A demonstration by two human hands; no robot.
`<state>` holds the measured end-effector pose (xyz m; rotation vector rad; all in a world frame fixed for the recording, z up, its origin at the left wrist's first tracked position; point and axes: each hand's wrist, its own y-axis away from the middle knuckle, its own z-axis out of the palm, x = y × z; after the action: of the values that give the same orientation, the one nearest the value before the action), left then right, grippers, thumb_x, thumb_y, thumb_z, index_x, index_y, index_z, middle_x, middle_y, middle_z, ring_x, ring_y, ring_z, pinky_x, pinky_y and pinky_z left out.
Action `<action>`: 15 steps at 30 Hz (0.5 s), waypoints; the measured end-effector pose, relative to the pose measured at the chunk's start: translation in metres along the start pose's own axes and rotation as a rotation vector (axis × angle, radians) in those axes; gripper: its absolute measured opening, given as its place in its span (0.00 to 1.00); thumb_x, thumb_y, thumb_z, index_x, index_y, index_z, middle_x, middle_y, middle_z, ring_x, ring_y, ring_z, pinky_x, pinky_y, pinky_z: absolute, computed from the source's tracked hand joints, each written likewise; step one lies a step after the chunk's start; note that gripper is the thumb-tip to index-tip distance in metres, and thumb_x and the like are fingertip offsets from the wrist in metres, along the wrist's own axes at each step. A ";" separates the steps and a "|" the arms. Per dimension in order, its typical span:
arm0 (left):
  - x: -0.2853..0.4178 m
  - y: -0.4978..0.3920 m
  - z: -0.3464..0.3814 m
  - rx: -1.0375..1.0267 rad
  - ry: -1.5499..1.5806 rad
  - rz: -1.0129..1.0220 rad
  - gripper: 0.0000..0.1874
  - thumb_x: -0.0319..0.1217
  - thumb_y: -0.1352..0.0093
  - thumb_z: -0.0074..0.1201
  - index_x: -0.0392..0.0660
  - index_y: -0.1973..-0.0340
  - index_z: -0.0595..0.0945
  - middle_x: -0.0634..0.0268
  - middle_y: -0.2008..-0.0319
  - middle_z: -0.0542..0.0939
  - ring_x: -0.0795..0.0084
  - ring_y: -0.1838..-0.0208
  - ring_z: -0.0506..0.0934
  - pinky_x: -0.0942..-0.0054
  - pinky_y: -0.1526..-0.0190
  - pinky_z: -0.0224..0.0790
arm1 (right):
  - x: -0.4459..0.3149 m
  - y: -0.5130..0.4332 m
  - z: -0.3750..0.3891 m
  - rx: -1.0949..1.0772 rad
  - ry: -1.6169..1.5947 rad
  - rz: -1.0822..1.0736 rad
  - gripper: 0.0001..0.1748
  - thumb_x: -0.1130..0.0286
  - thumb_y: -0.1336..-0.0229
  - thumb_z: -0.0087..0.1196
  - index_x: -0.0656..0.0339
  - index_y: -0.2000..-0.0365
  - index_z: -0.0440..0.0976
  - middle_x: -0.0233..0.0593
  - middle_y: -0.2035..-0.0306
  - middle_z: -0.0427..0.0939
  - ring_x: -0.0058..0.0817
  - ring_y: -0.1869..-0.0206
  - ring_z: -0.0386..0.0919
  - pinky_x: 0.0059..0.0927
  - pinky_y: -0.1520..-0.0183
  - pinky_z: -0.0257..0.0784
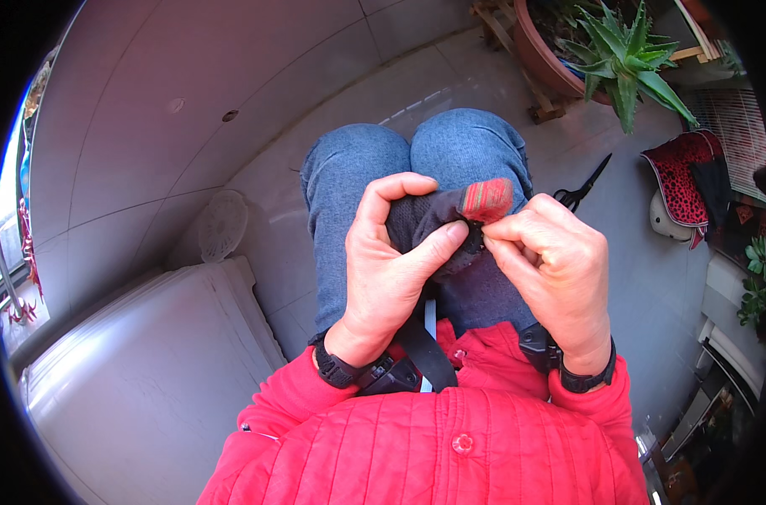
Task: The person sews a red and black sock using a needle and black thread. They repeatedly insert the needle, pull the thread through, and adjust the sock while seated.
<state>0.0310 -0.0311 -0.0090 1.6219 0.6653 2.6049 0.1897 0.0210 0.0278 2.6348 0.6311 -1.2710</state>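
Note:
Above my lap, my left hand [389, 271] grips a dark grey sock [414, 218] with a red striped toe [489, 199]. Its thumb presses on the near side of the fabric, and the index finger curls over the far side. My right hand [556, 265] meets the sock from the right. Thumb and index fingertips pinch at the dark edge just below the striped toe. Whether something thin, such as a thread or needle, is also between them is too small to tell. The other right fingers are curled in.
Black scissors [579, 188] lie on the tiled floor to the right. Beyond them are a red patterned cloth [683, 170] and a potted aloe [629, 63]. A pale, box-like piece [162, 360] stands at left, near a white perforated plastic disc [223, 225] by the wall.

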 end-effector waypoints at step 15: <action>0.003 -0.004 -0.004 -0.045 0.338 -0.202 0.16 0.20 0.33 0.57 0.41 0.51 0.72 0.64 0.58 0.80 0.77 0.56 0.79 0.77 0.51 0.74 | 0.009 -0.003 0.000 -0.050 -0.230 0.080 0.08 0.84 0.54 0.64 0.64 0.70 0.79 0.35 0.76 0.72 0.24 0.75 0.71 0.23 0.71 0.66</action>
<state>0.0254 -0.0279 -0.0093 1.0465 0.7302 2.7392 0.1934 0.0267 0.0213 2.3999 0.5091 -1.4842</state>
